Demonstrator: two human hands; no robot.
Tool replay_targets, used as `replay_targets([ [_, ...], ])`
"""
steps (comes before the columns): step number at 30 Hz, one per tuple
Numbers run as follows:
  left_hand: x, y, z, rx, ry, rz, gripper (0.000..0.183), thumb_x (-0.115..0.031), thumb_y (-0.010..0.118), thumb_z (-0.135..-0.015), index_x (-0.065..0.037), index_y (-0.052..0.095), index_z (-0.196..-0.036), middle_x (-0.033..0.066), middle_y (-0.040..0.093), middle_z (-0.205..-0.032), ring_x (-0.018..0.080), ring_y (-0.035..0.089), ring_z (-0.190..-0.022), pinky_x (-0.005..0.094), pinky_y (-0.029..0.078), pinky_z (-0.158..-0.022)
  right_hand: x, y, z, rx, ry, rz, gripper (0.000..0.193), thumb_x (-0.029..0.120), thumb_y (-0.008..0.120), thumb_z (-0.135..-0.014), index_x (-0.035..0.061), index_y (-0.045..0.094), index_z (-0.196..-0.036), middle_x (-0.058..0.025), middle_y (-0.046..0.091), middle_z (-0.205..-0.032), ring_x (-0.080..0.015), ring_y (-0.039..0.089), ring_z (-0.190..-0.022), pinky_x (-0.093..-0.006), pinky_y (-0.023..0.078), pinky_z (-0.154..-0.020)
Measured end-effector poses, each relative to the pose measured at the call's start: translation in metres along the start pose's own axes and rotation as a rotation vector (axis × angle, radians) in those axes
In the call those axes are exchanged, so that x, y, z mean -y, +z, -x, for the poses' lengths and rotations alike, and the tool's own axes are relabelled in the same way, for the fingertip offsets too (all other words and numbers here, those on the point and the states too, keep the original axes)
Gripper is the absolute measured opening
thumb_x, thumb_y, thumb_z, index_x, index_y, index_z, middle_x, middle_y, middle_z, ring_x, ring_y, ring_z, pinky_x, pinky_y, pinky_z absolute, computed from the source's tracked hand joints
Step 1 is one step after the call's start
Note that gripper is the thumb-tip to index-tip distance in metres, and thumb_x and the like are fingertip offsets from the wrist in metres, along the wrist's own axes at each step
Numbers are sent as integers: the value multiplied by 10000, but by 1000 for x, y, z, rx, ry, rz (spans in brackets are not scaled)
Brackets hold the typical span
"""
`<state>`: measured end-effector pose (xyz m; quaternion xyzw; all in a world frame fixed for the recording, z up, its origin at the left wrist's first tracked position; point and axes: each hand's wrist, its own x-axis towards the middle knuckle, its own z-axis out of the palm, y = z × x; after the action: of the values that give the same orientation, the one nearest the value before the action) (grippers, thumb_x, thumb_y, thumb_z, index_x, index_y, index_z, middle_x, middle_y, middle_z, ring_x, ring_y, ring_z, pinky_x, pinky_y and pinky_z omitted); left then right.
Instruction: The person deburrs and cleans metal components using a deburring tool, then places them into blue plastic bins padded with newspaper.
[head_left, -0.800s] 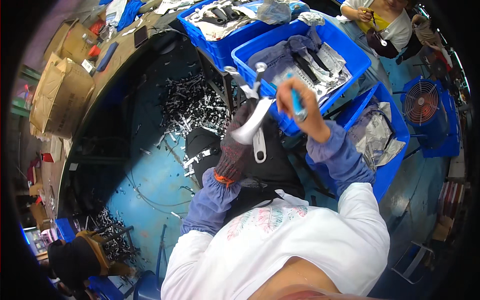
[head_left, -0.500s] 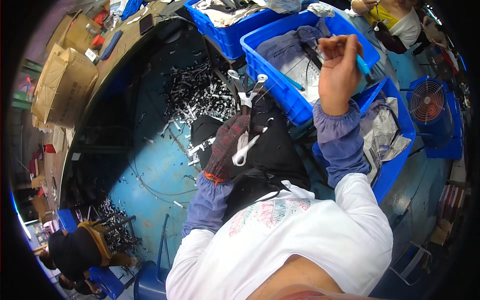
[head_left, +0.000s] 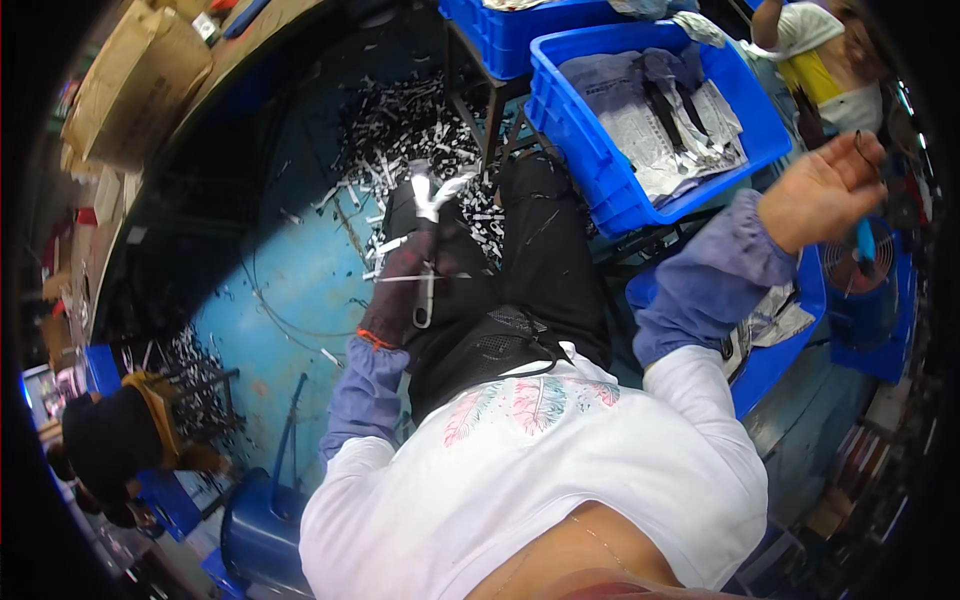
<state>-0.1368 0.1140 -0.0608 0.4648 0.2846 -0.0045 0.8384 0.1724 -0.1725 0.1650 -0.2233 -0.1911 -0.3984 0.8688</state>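
My left hand (head_left: 400, 285), in a dark red-grey knitted glove, is closed round a black piece with white forked ends (head_left: 428, 195). The piece points away from me over my lap. A slotted, pale-edged end (head_left: 424, 305) comes out below the fist; motion blurs its details. My bare right hand (head_left: 822, 195) is raised at the far right with curled fingers. From under it juts a light-blue handle (head_left: 865, 240), its working end not clearly visible. A thin dark curved bit shows at the fingertips, too small to name.
A blue crate (head_left: 620, 190) with paper and dark pieces stands ahead on the right. Another blue crate (head_left: 790, 360) lies below my right arm. Black and white scraps (head_left: 400, 125) cover the floor. A fan (head_left: 855, 265) and another person (head_left: 835, 75) are at the right.
My right hand has swung right, away from over the crate, carrying the light-blue handle. My left hand has shifted left with its piece. The view has also shifted.
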Motion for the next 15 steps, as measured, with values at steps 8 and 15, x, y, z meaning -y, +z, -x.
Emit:
replay_targets([
  [8, -66, 19, -12, -186, 316, 431, 324, -311, 524, -988, -69, 537, -1203, 103, 647, -928, 224, 657, -790, 357, 565, -720, -37, -68, 192, 1499, 783, 696, 350, 237, 699, -887, 42, 641, -1172, -123, 694, -996, -217, 660, -828, -300, 519, -732],
  [15, -111, 94, 0, -13, 399, 276, 384, -209, 615, -944, -38, 479, -1260, 115, 592, -1052, 261, 656, -941, 418, 607, -755, -8, -45, 178, 1253, 1018, 666, 306, 280, 622, -957, 5, 685, -1078, -56, 679, -861, -85, 580, -659, -234, 470, -627],
])
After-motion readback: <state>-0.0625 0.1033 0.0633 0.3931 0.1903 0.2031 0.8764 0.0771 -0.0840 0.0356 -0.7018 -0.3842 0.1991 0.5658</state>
